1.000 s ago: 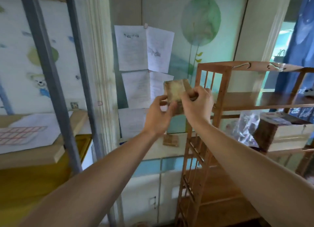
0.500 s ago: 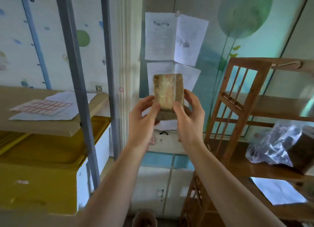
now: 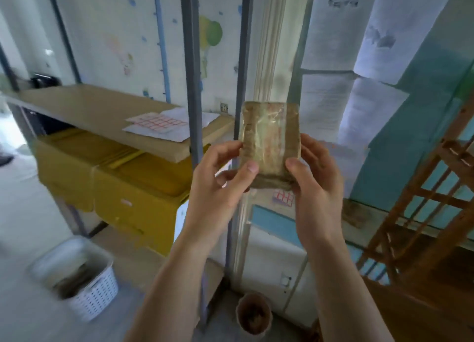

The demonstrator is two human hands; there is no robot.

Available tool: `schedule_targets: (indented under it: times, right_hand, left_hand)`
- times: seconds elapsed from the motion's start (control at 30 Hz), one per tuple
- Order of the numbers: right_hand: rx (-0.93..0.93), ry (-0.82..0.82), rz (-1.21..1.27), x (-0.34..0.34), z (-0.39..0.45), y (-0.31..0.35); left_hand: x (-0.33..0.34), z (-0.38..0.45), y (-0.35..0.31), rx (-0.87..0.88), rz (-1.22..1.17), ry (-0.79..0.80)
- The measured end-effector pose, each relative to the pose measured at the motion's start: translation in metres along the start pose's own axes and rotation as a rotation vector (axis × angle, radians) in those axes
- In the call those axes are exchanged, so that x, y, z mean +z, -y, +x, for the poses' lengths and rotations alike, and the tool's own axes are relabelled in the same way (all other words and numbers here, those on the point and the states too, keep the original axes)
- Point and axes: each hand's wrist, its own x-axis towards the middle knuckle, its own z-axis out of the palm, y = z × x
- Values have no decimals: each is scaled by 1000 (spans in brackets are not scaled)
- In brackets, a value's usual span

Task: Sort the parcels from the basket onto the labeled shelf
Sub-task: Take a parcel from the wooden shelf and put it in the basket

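One parcel (image 3: 269,144), a small flat packet wrapped in brownish paper under glossy tape, is being held upright at the centre of the view, clear of every surface. Both hands are pinching it: the left hand (image 3: 220,185) is gripping the lower left edge between thumb and fingers, and the right hand (image 3: 314,180) is clasping the lower right edge the same way, with its broad face turned toward the person. Reddish print is showing on that face, too blurred to read; in my judgement the label is being checked to decide where it belongs.

At nine to ten o'clock from the parcel, a metal-framed shelf (image 3: 102,111) is carrying only a sheet of red-outlined stickers (image 3: 159,122) on white paper; no parcels are showing on that board. Yellow bins (image 3: 133,182) are sitting beneath it. At three to four o'clock a wooden rack (image 3: 423,200) is standing, its boards mostly out of frame, so whatever is resting there cannot be told.

At seven o'clock, down on the floor, the white basket (image 3: 84,285) is lying with dark shapes inside, probably more parcels, though blur is hiding their count. Judging by this, sorting is looking unfinished: this packet is awaiting placement, and the basket seems not yet emptied.
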Motion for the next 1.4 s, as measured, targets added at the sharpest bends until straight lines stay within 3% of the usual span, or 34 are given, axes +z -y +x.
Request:
schedule_targets:
  times: [0.23, 0.73, 1.4]
  right_hand:
    - [63, 190, 214, 89, -23, -23]
    - [165, 432, 274, 293, -63, -75]
    - [257, 630, 249, 487, 67, -249]
  left_hand:
    - [-94, -14, -20, 47, 114, -186]
    - [-294, -18, -57, 38, 275, -417]
    - [-459, 160, 40, -91, 367, -608]
